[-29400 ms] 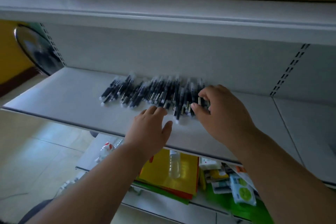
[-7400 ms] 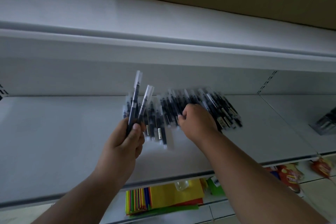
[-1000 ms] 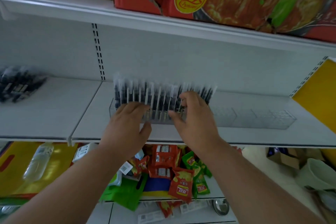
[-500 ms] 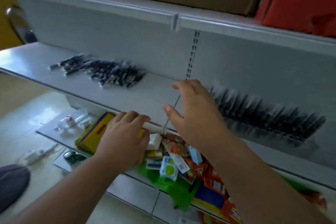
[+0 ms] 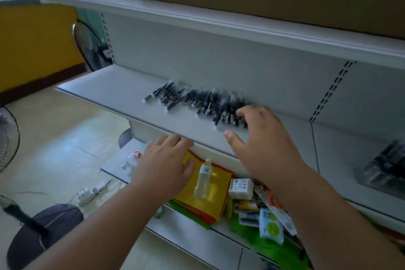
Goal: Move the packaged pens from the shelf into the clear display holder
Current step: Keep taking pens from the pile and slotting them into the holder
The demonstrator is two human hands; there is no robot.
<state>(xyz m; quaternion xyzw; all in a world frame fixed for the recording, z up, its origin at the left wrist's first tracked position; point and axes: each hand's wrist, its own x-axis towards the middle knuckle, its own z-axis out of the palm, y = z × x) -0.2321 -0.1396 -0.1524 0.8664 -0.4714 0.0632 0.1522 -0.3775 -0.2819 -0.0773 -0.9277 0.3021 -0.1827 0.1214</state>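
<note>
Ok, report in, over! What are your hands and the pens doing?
Left hand open, empty, by the shelf edge. Right hand open, reaching over the pens pile. Holder far right, partly filled. Nothing in the way.

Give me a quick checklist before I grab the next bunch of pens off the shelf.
1. Right hand empty and spread open near the pens: ok.
2. Left hand holding nothing, low by the shelf edge: ok.
3. Packaged pens left in a loose pile: ok.
4. Nothing between right hand and pile: ok.
5. Clear display holder at far right, blurred; free slots: cannot tell.
</note>
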